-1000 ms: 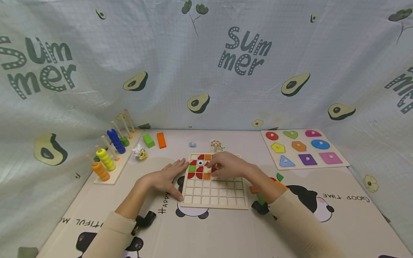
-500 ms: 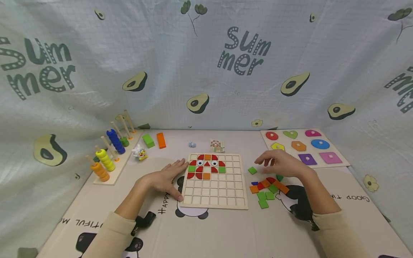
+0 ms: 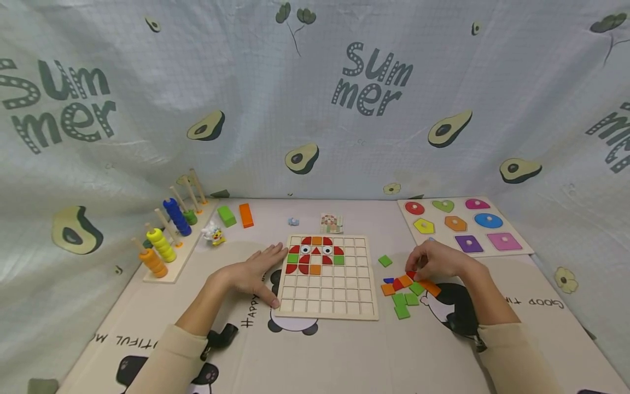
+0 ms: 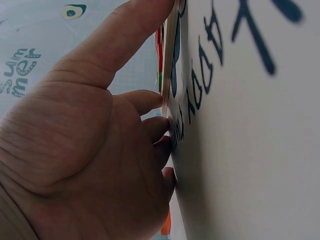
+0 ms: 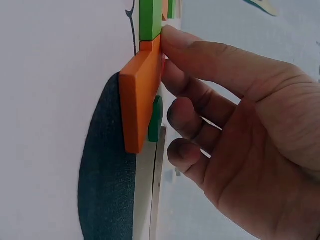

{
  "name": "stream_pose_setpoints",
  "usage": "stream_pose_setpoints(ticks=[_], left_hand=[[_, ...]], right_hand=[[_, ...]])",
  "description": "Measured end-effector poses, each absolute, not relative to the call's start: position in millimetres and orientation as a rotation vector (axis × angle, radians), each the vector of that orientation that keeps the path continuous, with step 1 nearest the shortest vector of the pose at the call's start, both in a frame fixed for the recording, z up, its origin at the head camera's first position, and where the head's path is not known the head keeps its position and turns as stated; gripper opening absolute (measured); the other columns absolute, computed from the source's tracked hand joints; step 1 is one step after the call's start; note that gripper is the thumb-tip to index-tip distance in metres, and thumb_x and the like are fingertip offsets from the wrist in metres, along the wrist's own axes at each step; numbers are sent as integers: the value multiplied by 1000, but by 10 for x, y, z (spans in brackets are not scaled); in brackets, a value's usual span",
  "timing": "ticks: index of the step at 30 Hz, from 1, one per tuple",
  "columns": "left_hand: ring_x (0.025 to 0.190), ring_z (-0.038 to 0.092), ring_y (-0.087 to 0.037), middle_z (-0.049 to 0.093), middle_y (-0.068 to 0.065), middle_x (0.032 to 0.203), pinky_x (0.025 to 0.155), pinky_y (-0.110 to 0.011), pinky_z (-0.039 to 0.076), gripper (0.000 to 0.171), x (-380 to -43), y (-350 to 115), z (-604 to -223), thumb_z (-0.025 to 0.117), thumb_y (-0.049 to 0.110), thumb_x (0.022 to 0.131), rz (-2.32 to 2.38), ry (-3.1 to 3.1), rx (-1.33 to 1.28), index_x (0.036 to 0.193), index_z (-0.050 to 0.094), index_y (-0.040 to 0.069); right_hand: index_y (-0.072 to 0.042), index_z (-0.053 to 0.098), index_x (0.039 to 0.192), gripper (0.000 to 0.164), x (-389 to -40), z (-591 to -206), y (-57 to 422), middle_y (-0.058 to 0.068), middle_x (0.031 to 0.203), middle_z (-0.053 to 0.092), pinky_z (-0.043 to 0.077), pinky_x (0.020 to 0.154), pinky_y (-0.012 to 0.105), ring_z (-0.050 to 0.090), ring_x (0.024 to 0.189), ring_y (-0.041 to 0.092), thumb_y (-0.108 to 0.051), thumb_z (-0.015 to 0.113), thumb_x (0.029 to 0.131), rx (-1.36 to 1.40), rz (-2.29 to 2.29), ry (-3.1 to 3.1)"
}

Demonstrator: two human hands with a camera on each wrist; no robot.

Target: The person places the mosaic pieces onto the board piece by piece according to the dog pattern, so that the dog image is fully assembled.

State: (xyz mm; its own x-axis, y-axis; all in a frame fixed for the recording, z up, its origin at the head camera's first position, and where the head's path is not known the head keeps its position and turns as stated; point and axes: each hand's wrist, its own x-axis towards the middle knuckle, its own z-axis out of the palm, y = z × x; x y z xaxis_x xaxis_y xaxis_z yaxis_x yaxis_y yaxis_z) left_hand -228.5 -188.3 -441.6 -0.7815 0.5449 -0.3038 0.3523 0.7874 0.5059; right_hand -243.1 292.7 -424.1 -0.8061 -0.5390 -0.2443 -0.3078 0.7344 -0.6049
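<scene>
My left hand [image 3: 251, 272] lies spread at the left edge of a wooden grid board [image 3: 339, 302], with thumb and fingertips touching that edge. Red, green and orange tiles and two eye tiles [image 3: 327, 249] fill part of its upper left grid. To the right of the board, my right hand [image 3: 443, 260] pinches a red tile [image 3: 410, 274] between thumb and index finger, right at a loose pile. In the right wrist view only a sliver of red shows between the fingertips, beside an orange block [image 5: 137, 95] and a green tile [image 5: 149, 20].
Loose green tiles [image 3: 402, 312] lie right of the board. A shape puzzle [image 3: 428, 230] stands at the back right, a ring stacker [image 3: 172, 262] at the left. Behind the board are a pattern card [image 3: 332, 223], an orange block [image 3: 246, 215], a green block [image 3: 227, 215] and a small figurine [image 3: 214, 233].
My right hand has left the board, moved right to the loose pile and come down onto a red tile. A red and a green tile now show where it was. The left hand stays put.
</scene>
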Motion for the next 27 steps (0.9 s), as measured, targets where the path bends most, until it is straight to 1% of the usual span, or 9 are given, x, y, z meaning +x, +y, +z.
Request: stream_pose_setpoints(ticks=[5, 9, 11, 14, 16, 18, 22, 27], left_hand=[[148, -3, -24, 1, 1, 162, 118, -53, 5, 125, -2289, -1888, -4434, 84, 59, 58, 591, 2536, 683, 155, 15, 23], [148, -3, -24, 1, 1, 162, 118, -53, 5, 125, -2290, -1897, -4432, 83, 59, 58, 595, 2537, 687, 155, 14, 23], [148, -3, -23, 1, 1, 162, 118, -53, 5, 125, -2286, -1904, -4420, 83, 60, 58, 596, 2539, 690, 155, 14, 23], [148, -3, -23, 1, 1, 162, 118, -52, 5, 126, -2280, -1911, -4411, 83, 60, 58, 593, 2544, 696, 156, 13, 24], [148, -3, -23, 1, 2, 162, 118, -52, 5, 126, -2279, -1912, -4411, 83, 61, 57, 594, 2544, 696, 156, 13, 24], [148, -3, -22, 1, 1, 162, 118, -52, 4, 126, -2283, -1911, -4418, 83, 61, 57, 593, 2543, 701, 156, 13, 24], [148, -3, -21, 1, 1, 162, 118, -50, 4, 126, -2295, -1902, -4429, 83, 62, 57, 585, 2542, 708, 156, 13, 23], [148, -3, -23, 1, 1, 162, 118, -52, 4, 126, -2301, -1893, -4431, 83, 62, 57, 588, 2537, 690, 156, 14, 24]], right_hand=[[-16, 68, 89, 13, -2413, -4251, 2911, 1, 84, 65, 54, 72, 31, 58, 80, 22, -8, 75, 81, -682, -819, 2479], [-13, 66, 89, 9, -2441, -4255, 2913, 2, 84, 66, 55, 73, 31, 60, 81, 23, -8, 72, 84, -686, -889, 2457], [-12, 68, 95, 8, -2464, -4245, 2910, 4, 85, 67, 56, 73, 33, 60, 81, 25, -9, 69, 87, -690, -957, 2448], [-11, 69, 106, 16, -2477, -4208, 2878, 5, 92, 69, 56, 73, 37, 61, 84, 27, -13, 66, 91, -683, -1069, 2446], [-10, 69, 110, 21, -2476, -4176, 2825, 5, 95, 69, 56, 73, 37, 63, 84, 27, -17, 66, 91, -702, -1132, 2459], [-11, 70, 107, 19, -2472, -4156, 2751, 4, 98, 70, 57, 75, 36, 65, 86, 25, -20, 68, 90, -709, -1193, 2465], [-15, 71, 98, 12, -2498, -4158, 2550, 4, 94, 70, 57, 76, 33, 67, 83, 24, -21, 72, 87, -741, -1295, 2450], [-16, 73, 94, 10, -2564, -4161, 2217, 3, 91, 70, 56, 67, 36, 62, 77, 25, -21, 74, 85, -781, -1319, 2444]])
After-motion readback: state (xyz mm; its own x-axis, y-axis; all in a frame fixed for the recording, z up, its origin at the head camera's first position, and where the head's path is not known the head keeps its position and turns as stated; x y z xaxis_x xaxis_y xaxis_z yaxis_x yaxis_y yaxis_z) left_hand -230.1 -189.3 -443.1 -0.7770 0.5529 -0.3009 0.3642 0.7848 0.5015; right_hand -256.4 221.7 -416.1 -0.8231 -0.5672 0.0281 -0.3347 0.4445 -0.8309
